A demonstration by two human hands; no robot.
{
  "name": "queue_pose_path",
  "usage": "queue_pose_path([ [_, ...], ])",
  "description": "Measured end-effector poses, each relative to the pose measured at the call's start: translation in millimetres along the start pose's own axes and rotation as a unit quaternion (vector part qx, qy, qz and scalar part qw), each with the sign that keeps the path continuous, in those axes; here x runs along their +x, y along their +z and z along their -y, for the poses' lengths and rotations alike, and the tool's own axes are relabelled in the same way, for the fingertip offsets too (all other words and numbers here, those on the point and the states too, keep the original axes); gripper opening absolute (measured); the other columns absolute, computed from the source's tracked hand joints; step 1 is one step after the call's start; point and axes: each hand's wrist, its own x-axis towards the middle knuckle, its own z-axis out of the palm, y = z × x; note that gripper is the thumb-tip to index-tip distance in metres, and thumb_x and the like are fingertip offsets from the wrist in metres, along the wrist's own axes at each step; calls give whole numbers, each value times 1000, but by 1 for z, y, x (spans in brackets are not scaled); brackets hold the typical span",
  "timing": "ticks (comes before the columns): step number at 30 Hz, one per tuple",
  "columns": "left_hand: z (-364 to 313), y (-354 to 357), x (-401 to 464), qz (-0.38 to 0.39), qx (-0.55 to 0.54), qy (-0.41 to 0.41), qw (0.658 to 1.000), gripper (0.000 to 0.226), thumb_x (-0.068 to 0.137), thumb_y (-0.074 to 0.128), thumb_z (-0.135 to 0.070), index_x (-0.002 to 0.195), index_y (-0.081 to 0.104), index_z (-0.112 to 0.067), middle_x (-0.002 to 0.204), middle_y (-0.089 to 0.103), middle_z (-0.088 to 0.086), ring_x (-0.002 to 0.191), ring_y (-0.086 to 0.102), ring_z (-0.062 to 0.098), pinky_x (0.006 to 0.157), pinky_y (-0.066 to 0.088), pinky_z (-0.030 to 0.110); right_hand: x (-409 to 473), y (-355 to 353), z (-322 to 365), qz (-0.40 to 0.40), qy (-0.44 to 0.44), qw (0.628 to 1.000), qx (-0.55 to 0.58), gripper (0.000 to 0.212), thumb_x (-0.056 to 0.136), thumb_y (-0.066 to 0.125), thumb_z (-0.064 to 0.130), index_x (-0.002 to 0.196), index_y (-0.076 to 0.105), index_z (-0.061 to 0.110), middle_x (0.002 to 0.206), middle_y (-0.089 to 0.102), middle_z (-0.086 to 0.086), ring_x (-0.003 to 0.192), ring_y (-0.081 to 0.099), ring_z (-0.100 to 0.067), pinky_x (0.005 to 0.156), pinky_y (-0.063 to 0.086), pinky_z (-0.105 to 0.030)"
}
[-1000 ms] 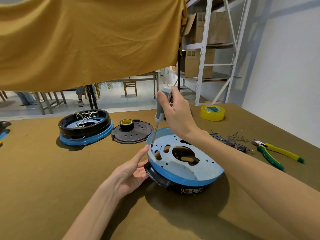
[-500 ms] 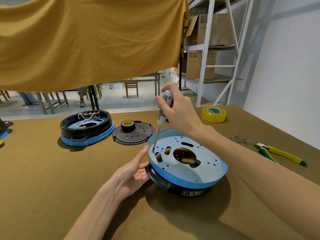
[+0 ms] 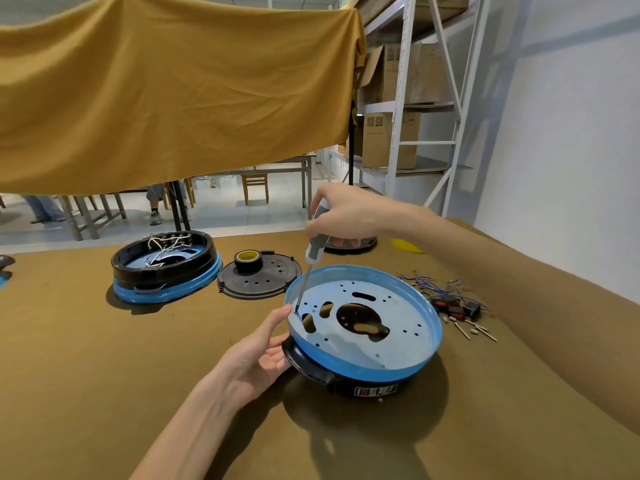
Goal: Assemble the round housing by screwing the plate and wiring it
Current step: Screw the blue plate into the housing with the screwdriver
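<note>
A round housing (image 3: 367,374) with a black base and blue rim sits tilted on the table in front of me. Its pale perforated plate (image 3: 398,327) faces up. My right hand (image 3: 346,213) grips the grey handle of a screwdriver (image 3: 313,252), whose tip stands in a hole at the plate's left edge. My left hand (image 3: 256,355) rests against the housing's left side, thumb up at the rim, fingers straight under the black base.
A second housing (image 3: 166,271) with white wires inside stands at the back left. Beside it lies a black perforated disc (image 3: 259,277) with a tape roll (image 3: 247,259) on it. Loose wires and small parts (image 3: 450,299) lie to the right of the housing.
My view has shifted, so the table's things sit differently in the frame. The right hand has turned on the screwdriver handle; the tip stays in the same hole. The left hand keeps its place.
</note>
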Motion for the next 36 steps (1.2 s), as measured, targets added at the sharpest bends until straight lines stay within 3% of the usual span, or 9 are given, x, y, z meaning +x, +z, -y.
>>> queue_pose_path([
  [2,1,2,-1,-5,7,1,1000,82,62,95,-30,125,56,5,108,74,28,93,76,37,67,65,42,-1,-4,1,10,-7,1000,-16,31,94,67,31,117,55,14,81,70,-6,43,62,-7,39,47,-25],
  [5,2,3,-1,-12,17,7,1000,81,61,94,-35,122,57,5,107,74,27,91,77,36,64,64,39,1,0,4,-47,-29,987,-151,43,99,57,52,107,64,10,75,72,-5,48,66,-14,45,52,-30],
  [9,2,3,0,-13,19,12,1000,83,61,94,-37,123,58,4,115,72,27,94,77,36,67,65,39,7,-13,11,67,4,997,-36,32,96,67,32,118,58,10,73,71,0,49,67,-8,42,49,-20],
  [15,3,4,0,-20,20,16,999,84,59,94,-38,124,59,2,118,71,25,94,77,36,67,65,39,11,-10,16,45,-30,993,-101,39,100,60,46,106,63,8,72,75,-7,54,71,-23,41,49,-21],
  [19,3,5,1,-24,29,21,999,83,59,93,-40,122,59,2,117,72,25,93,77,34,67,64,39,10,-17,16,90,-35,994,-56,26,94,70,24,114,56,13,66,71,1,45,63,-8,41,46,-19],
  [23,3,5,2,-29,30,21,999,77,68,89,-40,124,57,1,120,70,24,90,77,34,62,64,38,14,-6,13,21,-43,988,-149,46,102,55,44,97,68,0,59,71,-9,36,58,-16,34,39,-16],
  [28,2,4,4,-27,32,18,999,81,65,90,-41,125,56,1,123,69,25,93,77,35,67,65,40,16,-10,10,20,-23,985,-167,60,101,52,54,62,59,9,43,57,-2,38,55,-20,43,46,-25],
  [33,3,4,6,-35,38,24,998,78,69,89,-44,125,56,-1,124,68,24,93,77,34,68,65,40,8,-24,21,140,-10,989,-50,32,96,70,33,111,59,8,55,69,4,45,66,-8,46,52,-21],
  [36,4,4,5,-34,38,21,998,79,67,89,-44,123,57,0,120,70,24,89,77,33,63,64,38,7,-23,23,116,-44,990,-61,27,96,68,19,118,56,7,59,71,0,45,65,-11,44,50,-20],
])
